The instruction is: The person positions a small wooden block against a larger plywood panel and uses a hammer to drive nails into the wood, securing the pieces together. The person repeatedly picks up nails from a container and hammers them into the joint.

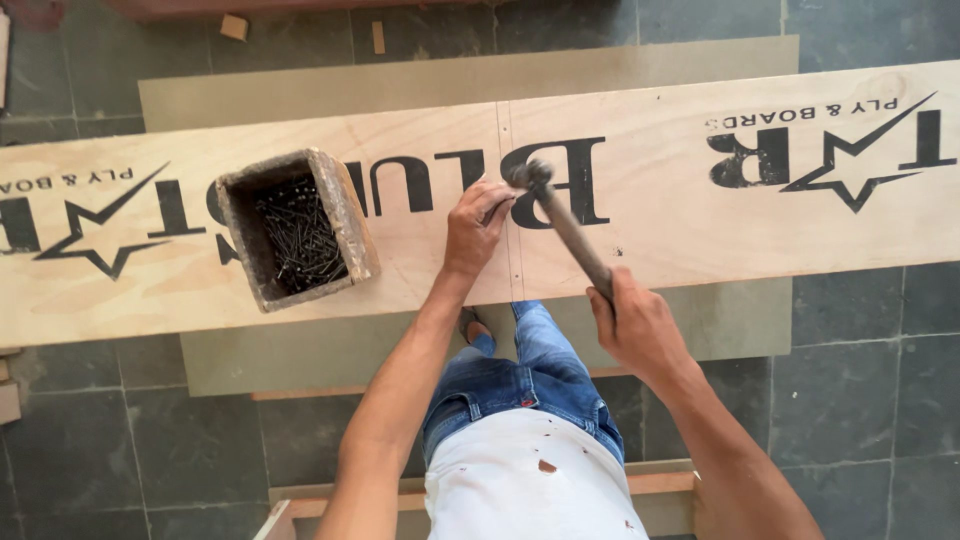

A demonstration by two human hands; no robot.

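Plywood: a long pale plywood board [700, 190] lies across the view on a grey-green sheet [400, 85] over the dark tiled floor [860, 390]; black printed lettering and star marks cover it, and both its ends run past the picture edges.
Hidden: whatever the left fingertips pinch is too small to make out; the hammer's head blurs against the lettering, and the person's arms and body are cut off at the bottom edge.
Left hand [473, 228]: rests on the board beside a thin pencilled line, fingers drawn together at their tips just under the hammer's head.
Right hand [635, 325]: wrapped tight around the lower end of the hammer [560, 215], whose handle slants up and left so the head sits just above the left fingertips.
Hands: near each other, not touching.
Box: a rough square wooden box [345, 215] stands on the board, to the left of the left hand, open at the top.
Box contents: a loose heap of dark nails [300, 238]; their number cannot be told.
Scraps: small wood offcuts [234, 27] lie on the floor at the top edge, partly cut off.
Legs: blue jeans [525, 375] and one foot show below the board's near edge.
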